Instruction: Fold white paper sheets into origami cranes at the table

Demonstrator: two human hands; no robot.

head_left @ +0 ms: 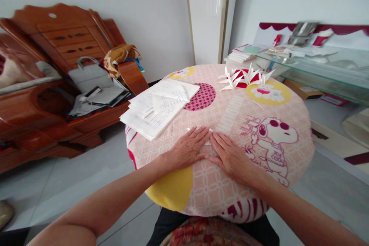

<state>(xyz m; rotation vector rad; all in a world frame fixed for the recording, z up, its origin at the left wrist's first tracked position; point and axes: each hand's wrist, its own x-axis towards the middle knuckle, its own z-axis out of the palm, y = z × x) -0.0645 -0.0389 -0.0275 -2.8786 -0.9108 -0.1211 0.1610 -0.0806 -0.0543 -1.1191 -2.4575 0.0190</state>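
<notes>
A small folded piece of white paper (208, 143) lies on the round table, mostly covered by my fingers. My left hand (190, 147) is flat on its left part, fingers stretched out. From the other side my right hand (230, 156) presses down with straight fingers, its fingertips close to those of the left. Just beyond the right hand is a strip of written paper (230, 115). To the left sits a stack of written sheets (152, 125), with a folded sheet (170, 98) on top. White folded paper cranes (232, 79) stand at the far right of the table.
A patterned cloth (216, 188) covers the round table. On the left is a wooden armchair (77, 42) holding a bag and papers. A glass shelf (325, 63) with cups and papers stands right, and a tall white air conditioner (206, 19) behind. Part of another person's bare foot (17, 65) shows at far left.
</notes>
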